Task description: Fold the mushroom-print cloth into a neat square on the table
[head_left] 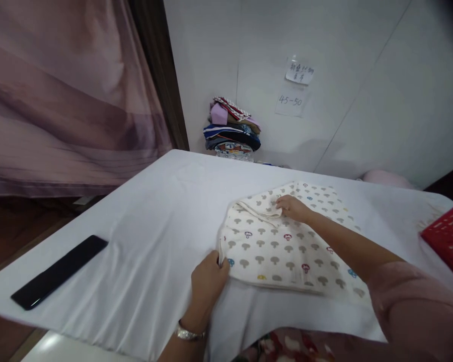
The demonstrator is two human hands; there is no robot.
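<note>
A cream cloth (275,246) printed with grey, red, blue and yellow mushrooms lies in layers on the white-covered table. My left hand (210,274) is closed on its near left corner, thumb on top. At the far left part of the cloth, my right hand (292,207) pinches a turned-over corner, which rises a little and shows a folded edge. My right forearm crosses above the cloth and hides some of its right side. A silver bracelet (189,332) circles my left wrist.
On the white tablecloth (147,241) at left lies a flat black phone-like slab (60,271). A red perforated basket (447,239) stands at the right edge. Behind the table are a stack of folded cloths (233,128) and a wall with paper notes (291,102). A pink curtain (68,100) hangs left.
</note>
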